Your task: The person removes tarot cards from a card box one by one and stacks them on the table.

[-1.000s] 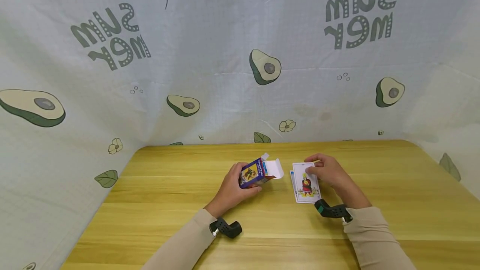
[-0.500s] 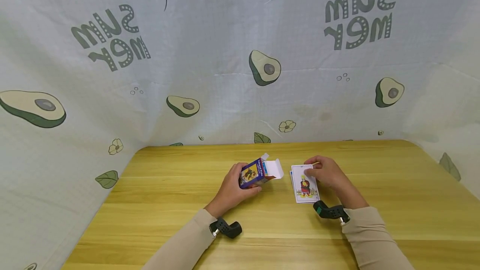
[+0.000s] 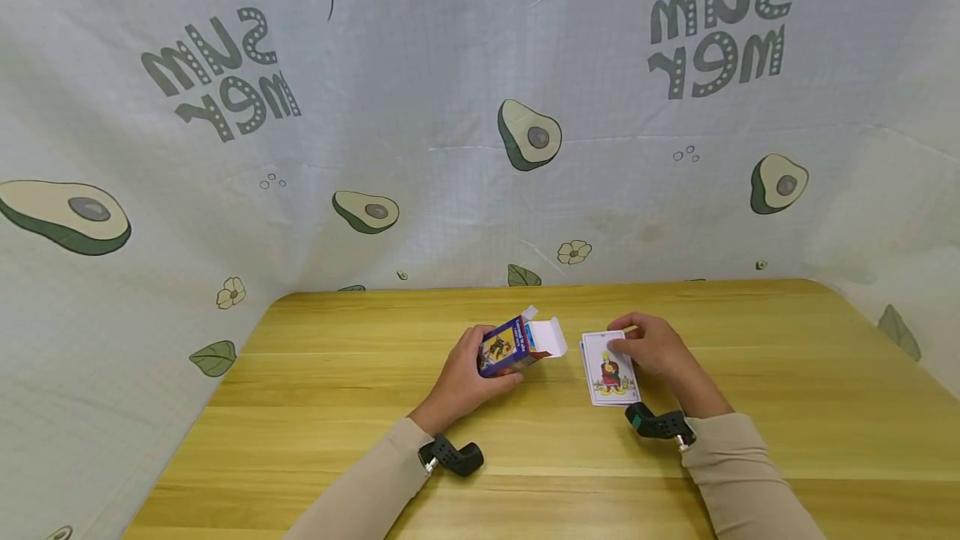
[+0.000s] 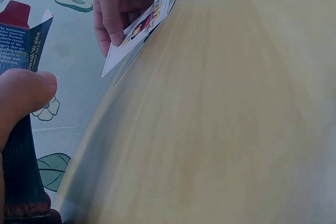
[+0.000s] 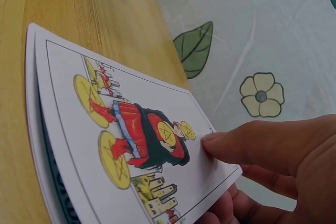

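Note:
A blue tarot card box [image 3: 504,347] is gripped in my left hand [image 3: 459,380], tilted, with its white end flap [image 3: 550,338] folded out to the right. In the left wrist view the thumb presses against the box [image 4: 14,51]. To the right of it, my right hand [image 3: 654,348] pinches a tarot card [image 3: 611,373] near its far right corner, thumb on the face and fingers beneath. The card's face shows a figure in red and black with yellow pentacles. At least one more card [image 5: 32,77] lies under it, its edge showing in the right wrist view.
Both hands work over a wood-grain table [image 3: 337,407]. Behind it hangs a pale cloth [image 3: 450,90] with avocado and leaf prints. Each wrist carries a black camera mount, the left one [image 3: 453,457] and the right one [image 3: 660,422] both near the tabletop.
The right hand and the pinched card have shifted slightly left and towards me, and the card now lines up more closely with the one beneath. The left hand and box stay still.

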`<state>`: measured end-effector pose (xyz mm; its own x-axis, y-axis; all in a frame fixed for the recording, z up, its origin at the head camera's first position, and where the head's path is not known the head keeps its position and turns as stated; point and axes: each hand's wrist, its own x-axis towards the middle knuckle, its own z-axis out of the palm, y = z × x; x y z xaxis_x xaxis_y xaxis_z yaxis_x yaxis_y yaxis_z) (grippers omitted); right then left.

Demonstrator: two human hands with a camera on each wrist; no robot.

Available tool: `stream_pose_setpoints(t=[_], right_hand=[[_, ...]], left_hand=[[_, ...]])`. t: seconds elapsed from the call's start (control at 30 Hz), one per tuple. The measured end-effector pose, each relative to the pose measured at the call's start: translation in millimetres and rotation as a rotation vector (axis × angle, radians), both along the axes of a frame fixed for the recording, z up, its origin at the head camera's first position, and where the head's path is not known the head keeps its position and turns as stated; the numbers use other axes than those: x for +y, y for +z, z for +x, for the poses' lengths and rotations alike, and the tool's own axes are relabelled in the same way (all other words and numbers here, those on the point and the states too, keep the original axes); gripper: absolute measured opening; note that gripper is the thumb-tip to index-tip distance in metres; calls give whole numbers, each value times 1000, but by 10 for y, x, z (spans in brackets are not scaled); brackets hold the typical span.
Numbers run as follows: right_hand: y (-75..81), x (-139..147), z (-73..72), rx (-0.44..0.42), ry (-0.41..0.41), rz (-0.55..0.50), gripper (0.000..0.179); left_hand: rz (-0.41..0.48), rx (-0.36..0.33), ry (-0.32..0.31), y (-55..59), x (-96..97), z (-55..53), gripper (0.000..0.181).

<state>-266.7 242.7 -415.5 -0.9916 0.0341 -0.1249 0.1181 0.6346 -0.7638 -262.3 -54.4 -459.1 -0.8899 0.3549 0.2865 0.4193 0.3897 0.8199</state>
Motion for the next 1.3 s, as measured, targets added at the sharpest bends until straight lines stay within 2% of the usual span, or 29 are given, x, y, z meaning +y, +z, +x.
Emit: stream_pose_setpoints(t=[0.37,0.67,1.3], right_hand=[[-38,-2,7,-5,-12,19,35],[-43,-19,0,-18,-12,73,35],[-67,-55,6,13,2,140,32]], left_hand=[[-2,-4,0,5,2,6,68],[-4,-8,-7,11,5,-11,69],[-22,9,5,-20,2,-25,69]])
